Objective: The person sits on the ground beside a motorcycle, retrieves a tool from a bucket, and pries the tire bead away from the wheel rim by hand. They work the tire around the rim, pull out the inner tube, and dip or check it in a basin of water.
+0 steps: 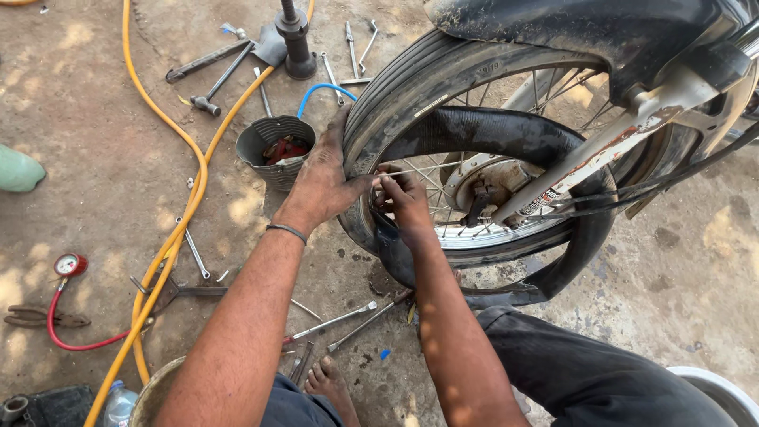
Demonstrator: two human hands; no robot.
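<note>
Gripping: left hand (pixel 322 183) is pressing flat against the outer sidewall of the motorcycle tyre (pixel 411 79), fingers spread upward, thumb hooking toward the rim (pixel 506 234); it is bracing rather than clenching.
Pinching: right hand (pixel 405 198) is curling its fingertips at the tyre's bead edge by the spokes (pixel 431 170); whether it is grasping the bead or something small there, I cannot tell.
Tyre position: it is sitting on the spoked front wheel of the motorcycle, under the black mudguard (pixel 585 32), with the wheel standing upright on the dirt floor (pixel 95 142).
Inner tube: a slack black inner tube (pixel 569 245) is hanging out of the tyre, looping around the lower right of the wheel.
Tyre look: it is looking dusty, ribbed along the tread, with the near bead appearing pulled off the rim.
Risk, pinching: fingers are working between bead and rim, so a bead snapping back could be trapping them.
Risk, tube: the loose tube is lying near the spokes and fork leg (pixel 617 134), so snagging or nipping seems possible.
Nearby: tyre levers (pixel 336 320) are lying on the ground just below the wheel, a yellow hose (pixel 178 229) is trailing left, and a small rubber tub (pixel 277 150) is standing beside the left hand.
</note>
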